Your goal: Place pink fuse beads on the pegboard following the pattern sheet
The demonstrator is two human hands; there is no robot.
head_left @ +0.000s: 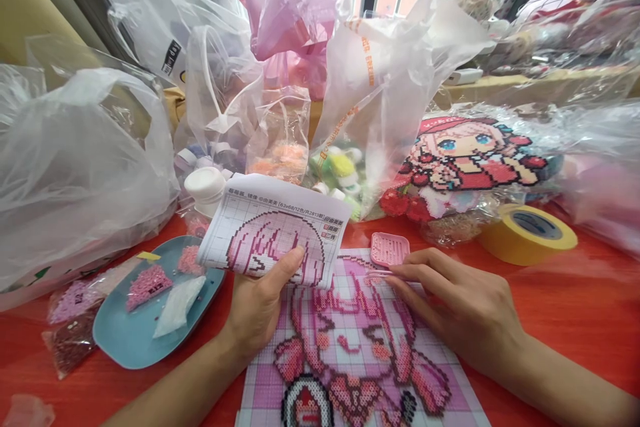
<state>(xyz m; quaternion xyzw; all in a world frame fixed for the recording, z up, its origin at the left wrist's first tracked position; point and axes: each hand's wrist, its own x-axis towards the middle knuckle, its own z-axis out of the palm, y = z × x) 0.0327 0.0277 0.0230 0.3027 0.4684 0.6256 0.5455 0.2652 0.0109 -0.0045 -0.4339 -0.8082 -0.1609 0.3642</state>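
Note:
My left hand [260,303] grips a folded paper pattern [275,230], its thumb pressed on the printed pink cartoon head. Between the thumb and fingers of my right hand [455,303] are pale pink tweezers [380,273], their tips over the upper part of the bead design. That fuse bead picture [350,347], a girl with pink hair and shut eyes, lies below both hands on a pegboard with a white and lilac grid [260,387]. Just beyond the tweezers sits a small pink ridged bead tray [390,249] with beads in it.
A blue plate [120,347] with bags of pink and white beads lies left, beside more bead bags [70,347]. Plastic bags [85,160] crowd the back. At right are yellow tape [530,233] and a finished bead figure [475,153] on the red table [565,320].

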